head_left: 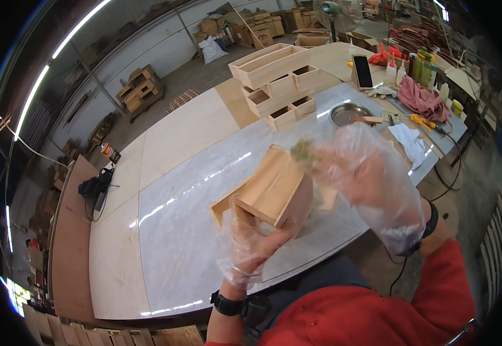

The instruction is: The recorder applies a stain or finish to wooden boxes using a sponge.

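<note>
My left hand (pixel 255 245), in a clear plastic glove, grips a small light-brown wooden box (pixel 271 187) from below and holds it tilted over the table. Its smooth outer panel faces up. My right hand (pixel 363 167), gloved the same way and smeared by motion, has a yellow-green wad (pixel 303 153), a sponge or cloth by its look, at its fingertips. The wad is at the box's upper right edge; whether it touches is hard to tell. Behind my right hand lies a round metal pan (pixel 352 107) with a wood strip (pixel 366 119) across its rim.
Unfinished wooden boxes (pixel 285 86) stand at the far side of the table (pixel 176 230). To the right are a phone (pixel 362 72), squeeze bottles (pixel 401 74), a pink cloth (pixel 421 98), a white cloth (pixel 408 143) and a corded orange tool (pixel 424 122). A black bag (pixel 94 183) lies at the left.
</note>
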Available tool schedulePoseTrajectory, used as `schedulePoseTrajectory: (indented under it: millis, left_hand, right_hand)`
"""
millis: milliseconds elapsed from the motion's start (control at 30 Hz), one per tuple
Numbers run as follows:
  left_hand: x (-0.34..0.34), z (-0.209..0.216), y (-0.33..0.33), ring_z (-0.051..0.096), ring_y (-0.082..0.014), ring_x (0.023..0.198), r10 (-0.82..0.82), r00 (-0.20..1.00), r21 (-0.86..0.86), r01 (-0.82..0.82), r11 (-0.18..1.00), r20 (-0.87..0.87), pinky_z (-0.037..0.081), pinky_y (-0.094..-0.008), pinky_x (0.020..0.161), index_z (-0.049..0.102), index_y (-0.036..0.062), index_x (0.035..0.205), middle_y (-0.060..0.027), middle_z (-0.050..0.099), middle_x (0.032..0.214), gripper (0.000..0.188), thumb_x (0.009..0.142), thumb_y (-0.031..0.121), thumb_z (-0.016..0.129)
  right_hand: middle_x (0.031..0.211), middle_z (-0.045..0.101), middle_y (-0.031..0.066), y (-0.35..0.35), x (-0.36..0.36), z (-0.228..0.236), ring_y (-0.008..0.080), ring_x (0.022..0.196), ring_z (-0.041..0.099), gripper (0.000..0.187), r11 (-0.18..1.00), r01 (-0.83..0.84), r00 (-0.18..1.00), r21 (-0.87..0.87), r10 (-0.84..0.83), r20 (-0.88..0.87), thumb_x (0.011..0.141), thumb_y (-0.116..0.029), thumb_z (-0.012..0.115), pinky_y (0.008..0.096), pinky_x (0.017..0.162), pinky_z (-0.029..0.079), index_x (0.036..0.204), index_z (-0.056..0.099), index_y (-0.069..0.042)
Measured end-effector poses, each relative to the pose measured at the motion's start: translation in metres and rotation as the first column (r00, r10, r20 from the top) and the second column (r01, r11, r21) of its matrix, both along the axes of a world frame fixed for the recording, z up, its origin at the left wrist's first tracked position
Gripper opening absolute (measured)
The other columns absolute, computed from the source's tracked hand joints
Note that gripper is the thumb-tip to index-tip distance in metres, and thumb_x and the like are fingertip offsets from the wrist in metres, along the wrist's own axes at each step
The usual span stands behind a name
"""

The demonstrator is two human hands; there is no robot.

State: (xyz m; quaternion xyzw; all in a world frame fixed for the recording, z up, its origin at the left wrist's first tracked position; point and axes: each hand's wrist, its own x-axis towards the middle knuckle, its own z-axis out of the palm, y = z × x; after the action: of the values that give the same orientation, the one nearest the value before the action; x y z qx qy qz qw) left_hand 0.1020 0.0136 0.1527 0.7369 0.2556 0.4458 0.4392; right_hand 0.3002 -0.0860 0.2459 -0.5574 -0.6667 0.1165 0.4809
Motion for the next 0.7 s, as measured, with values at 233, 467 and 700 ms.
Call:
schedulePoseTrajectory:
  millis: [233, 467, 700]
  left_hand:
    - [-0.021, -0.012, 0.007, 0.060, -0.0201, 0.105, 0.100, 0.990, -0.120, -0.088, 0.989, 0.098, 0.051, -0.0329, 0.089, 0.040, -0.0010, 0.124, -0.0133, 0.058, 0.115, 0.076, 0.063, 0.006, 0.085]
    - [-0.005, -0.001, 0.007, 0.059, -0.0193, 0.102, 0.135, 0.991, -0.084, -0.134, 0.987, 0.011, 0.051, -0.0332, 0.087, 0.041, -0.0005, 0.120, -0.0134, 0.057, 0.113, 0.073, 0.061, 0.006, 0.083]
    - [0.013, 0.009, 0.005, 0.059, -0.0213, 0.105, 0.124, 0.992, -0.243, -0.122, 0.962, -0.009, 0.050, -0.0352, 0.089, 0.040, -0.0003, 0.124, -0.0129, 0.058, 0.114, 0.077, 0.060, 0.005, 0.084]
  right_hand:
    - [0.093, 0.069, 0.0129, 0.043, 0.088, -0.032, 0.0177, 0.082, 0.065, 0.038, 0.829, 0.485, 0.874, -0.279, -0.447, 0.191, 0.095, -0.031, 0.059, 0.0294, 0.066, 0.050, 0.116, 0.065, 0.001]
    - [0.091, 0.068, 0.0111, 0.071, 0.225, -0.139, 0.0292, 0.080, 0.068, 0.021, 0.824, 0.463, 0.446, 0.325, -0.534, 0.718, 0.094, -0.020, 0.051, 0.0393, 0.067, 0.053, 0.102, 0.069, -0.010]
    - [0.087, 0.067, 0.0153, 0.089, 0.250, -0.154, 0.0319, 0.083, 0.067, 0.023, 0.771, 0.625, 0.625, -0.120, -0.403, 0.668, 0.085, -0.024, 0.060, 0.0414, 0.069, 0.053, 0.100, 0.069, -0.009]
